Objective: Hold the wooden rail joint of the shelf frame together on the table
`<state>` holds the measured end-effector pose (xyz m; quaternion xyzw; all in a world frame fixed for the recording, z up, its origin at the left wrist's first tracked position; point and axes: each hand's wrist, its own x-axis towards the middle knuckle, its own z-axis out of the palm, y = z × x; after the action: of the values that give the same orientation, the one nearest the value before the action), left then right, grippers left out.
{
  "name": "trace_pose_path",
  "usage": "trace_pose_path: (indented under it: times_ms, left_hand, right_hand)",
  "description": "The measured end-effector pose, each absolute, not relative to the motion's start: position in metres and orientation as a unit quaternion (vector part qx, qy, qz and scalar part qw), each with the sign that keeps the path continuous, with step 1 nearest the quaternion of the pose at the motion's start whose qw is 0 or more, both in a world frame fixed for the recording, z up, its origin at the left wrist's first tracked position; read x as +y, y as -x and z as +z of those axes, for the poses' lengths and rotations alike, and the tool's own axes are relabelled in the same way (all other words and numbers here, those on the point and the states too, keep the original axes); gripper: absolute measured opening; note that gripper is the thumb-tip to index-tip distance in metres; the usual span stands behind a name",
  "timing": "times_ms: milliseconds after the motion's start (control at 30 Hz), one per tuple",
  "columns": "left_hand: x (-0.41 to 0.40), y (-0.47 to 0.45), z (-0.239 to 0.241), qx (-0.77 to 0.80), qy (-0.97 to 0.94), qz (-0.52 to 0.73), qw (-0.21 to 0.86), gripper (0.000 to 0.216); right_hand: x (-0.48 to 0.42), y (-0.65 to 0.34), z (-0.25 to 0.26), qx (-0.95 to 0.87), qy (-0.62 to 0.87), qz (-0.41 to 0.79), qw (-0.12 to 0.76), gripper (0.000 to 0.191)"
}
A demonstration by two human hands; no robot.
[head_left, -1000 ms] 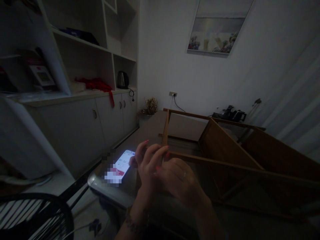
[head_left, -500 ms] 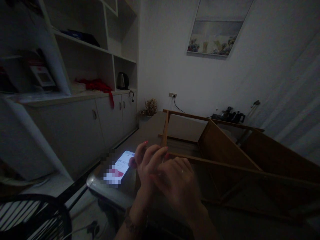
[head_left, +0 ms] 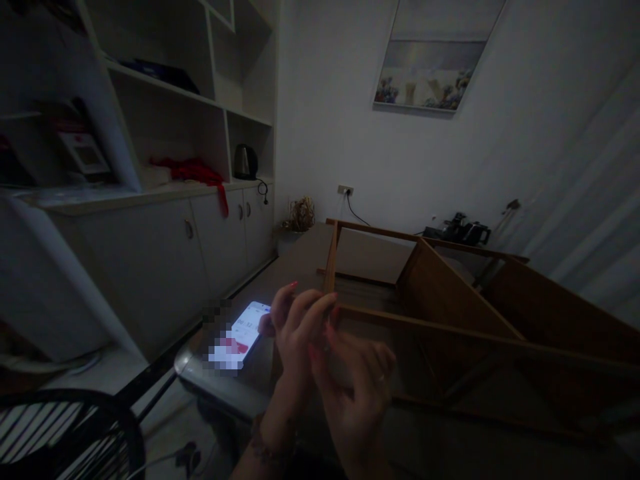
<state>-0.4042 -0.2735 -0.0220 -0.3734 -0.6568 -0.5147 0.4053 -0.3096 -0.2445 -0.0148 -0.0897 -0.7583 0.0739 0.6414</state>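
My left hand (head_left: 295,330) is raised at the near end of a brown wooden frame (head_left: 425,325) lying on its side. Its fingers are bent and come together towards the right; whatever lies between their tips is too small and dark to name. Just below and to the right, my right hand (head_left: 357,387) brings thumb and forefinger close around a tiny glinting thing that I cannot make out. A lit phone (head_left: 246,331) lies left of my left hand, partly blurred out.
The frame rests on a table (head_left: 295,257) and reaches far right. A black fan guard (head_left: 70,400) stands low at left. White cabinets (head_left: 150,247) line the left wall, with a kettle (head_left: 245,162) on top. Dark appliances (head_left: 473,232) stand behind the frame.
My right hand has turned and opened out somewhat, its thumb and forefinger now pointing up towards the left fingertips. My left hand has hardly moved.
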Motion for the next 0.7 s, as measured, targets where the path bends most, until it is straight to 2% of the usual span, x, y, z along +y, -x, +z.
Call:
trace_pose_path:
  times_ms: [700]
  left_hand:
    - [-0.272, 0.404, -0.023, -0.64, 0.386, -0.533, 0.397, 0.014]
  right_hand:
    - [-0.243, 0.317, -0.025, -0.733, 0.079, 0.047, 0.674, 0.012]
